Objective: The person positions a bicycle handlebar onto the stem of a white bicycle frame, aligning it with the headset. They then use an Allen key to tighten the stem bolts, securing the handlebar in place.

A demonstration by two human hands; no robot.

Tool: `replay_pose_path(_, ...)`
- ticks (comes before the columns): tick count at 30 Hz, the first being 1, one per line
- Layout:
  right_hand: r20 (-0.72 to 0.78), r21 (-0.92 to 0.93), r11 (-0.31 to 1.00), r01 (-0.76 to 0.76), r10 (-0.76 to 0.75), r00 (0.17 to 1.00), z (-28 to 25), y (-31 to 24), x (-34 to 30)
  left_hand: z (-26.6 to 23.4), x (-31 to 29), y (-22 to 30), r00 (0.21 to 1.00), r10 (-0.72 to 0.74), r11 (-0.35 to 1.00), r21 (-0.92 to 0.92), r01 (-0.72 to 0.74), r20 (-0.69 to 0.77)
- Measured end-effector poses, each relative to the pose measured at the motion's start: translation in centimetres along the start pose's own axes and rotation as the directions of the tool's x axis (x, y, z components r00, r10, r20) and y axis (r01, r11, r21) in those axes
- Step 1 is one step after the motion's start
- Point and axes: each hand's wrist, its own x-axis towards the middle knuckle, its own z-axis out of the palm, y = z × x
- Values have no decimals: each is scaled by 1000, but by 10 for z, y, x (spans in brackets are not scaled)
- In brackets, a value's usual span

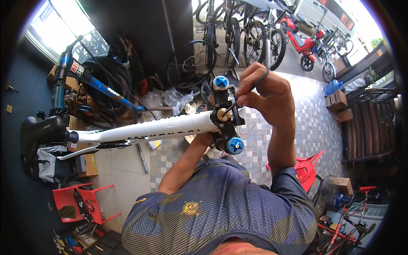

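Note:
A white bicycle frame [170,126] lies across the view, its front end in front of me. There a black fork crown [219,138] with two blue caps, the far one [221,82] and the near one [235,145], flanks a gold-coloured bolt [223,114]. My right hand [267,87] is closed on a thin, dark, bent hex key [232,106], whose tip meets the bolt. My left hand [206,139] reaches behind the front of the frame by the crown. Its fingers are mostly hidden there.
At left are a black saddle [42,129], a blue frame [100,87] and a red chair [68,196]. Several bicycles [255,36] and a red scooter [299,40] stand at the back. On the right are a fan [329,193] and a slatted wooden rack [369,131].

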Motion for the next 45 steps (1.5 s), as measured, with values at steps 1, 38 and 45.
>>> replay_pose_path(1,-7,29,998,-48,48,999,-2,0,-3,6,-2,0,1000,-16,1000,-20,16,9)
replay_pose_path(38,-242,320,945,-74,157,958,5,7,-20,-1,5,-3,997,4,1000,27,-2,-72)
replay_pose_path(45,-196,271,942,-199,256,946,7,-4,-23,7,1,-3,996,44,996,83,-38,-76)
